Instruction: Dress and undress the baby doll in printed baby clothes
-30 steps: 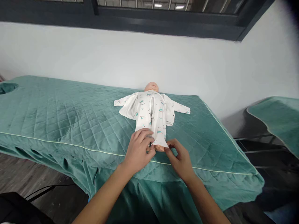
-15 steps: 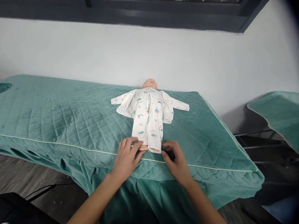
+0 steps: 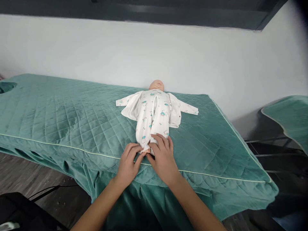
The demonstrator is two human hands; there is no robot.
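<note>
A baby doll (image 3: 156,84) lies on its back on the green quilted bed cover, head toward the wall. It wears white printed baby pants (image 3: 144,120); a white printed baby top (image 3: 131,108) spreads to both sides with its sleeves out. My left hand (image 3: 127,165) pinches the hem of the pant leg on the left from its outer side. From the inner side, my right hand (image 3: 166,160) pinches the same hem, its fingers lying over the other pant leg. Part of a doll foot (image 3: 146,150) shows between my fingertips; the other foot is hidden.
The green quilted cover (image 3: 72,115) has a piped front edge close under my wrists. A pale wall (image 3: 120,51) rises behind the bed. Another green cover (image 3: 288,115) hangs over a metal frame at the right. A black object (image 3: 21,211) stands at the lower left.
My right hand has moved left, from beside the right pant leg to the hem of the left one. My left hand stays at that hem. The view has shifted slightly.
</note>
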